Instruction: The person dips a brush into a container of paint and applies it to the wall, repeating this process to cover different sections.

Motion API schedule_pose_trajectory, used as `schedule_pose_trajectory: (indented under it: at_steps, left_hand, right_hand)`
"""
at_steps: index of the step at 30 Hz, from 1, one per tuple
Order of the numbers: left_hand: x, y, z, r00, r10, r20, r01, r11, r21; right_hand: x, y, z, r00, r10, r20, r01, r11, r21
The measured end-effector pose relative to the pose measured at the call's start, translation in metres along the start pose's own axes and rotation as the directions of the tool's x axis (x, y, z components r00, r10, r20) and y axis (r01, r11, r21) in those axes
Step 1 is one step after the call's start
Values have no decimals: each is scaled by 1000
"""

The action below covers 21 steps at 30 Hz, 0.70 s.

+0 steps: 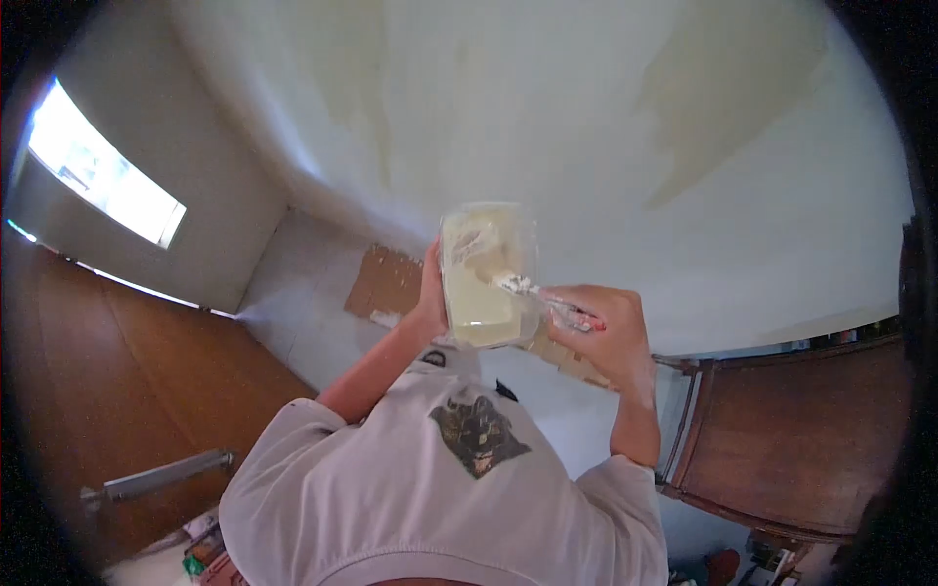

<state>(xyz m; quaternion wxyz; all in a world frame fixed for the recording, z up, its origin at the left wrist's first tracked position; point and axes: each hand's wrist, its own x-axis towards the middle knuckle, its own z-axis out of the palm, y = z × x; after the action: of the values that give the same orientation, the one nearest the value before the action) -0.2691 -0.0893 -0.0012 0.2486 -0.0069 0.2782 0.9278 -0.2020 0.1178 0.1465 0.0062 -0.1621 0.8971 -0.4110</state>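
Note:
A clear plastic tub point(531, 239) with cream-coloured paint point(479, 298) in it is held up in front of my chest. My left hand point(432, 293) grips it along its left side, the fingers mostly hidden behind it. In my right hand point(611, 327), closed around the handle, is a paintbrush point(557, 308) smeared with white paint. Its handle shows some red, and its head reaches over the right part of the tub, at the paint.
Ahead stands a wall point(547, 117), whitish with beige patches. Brown cardboard point(384, 281) lies on the floor at its foot. A wooden door point(156, 391) with a metal handle is on the left, beneath a bright window point(103, 171). Dark wooden furniture point(782, 435) stands at right.

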Motion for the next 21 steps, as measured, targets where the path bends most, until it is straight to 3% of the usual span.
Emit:
schedule_pose_trajectory:
  at_steps: [4,5,11,17,21]
  left_hand:
    - [0,-13,21,1000,-7,-29,7,1000,-28]
    - [-13,6,22,1000,-11,-11,11,998,-62]
    - [-1,8,10,996,-42,-79,32,992,-121]
    - [5,6,18,999,-30,-39,28,998,-49]
    - [23,-17,-5,998,-8,-55,7,1000,-9]
  right_hand:
    - [10,18,-10,998,32,59,-33,999,19]
    - [15,-7,-3,996,44,78,-43,999,-18]
    - [16,-1,-2,983,184,0,-183,979,84]
    - [8,10,15,995,100,-10,-100,994,-38]
    - [5,43,28,991,107,-84,-101,992,75]
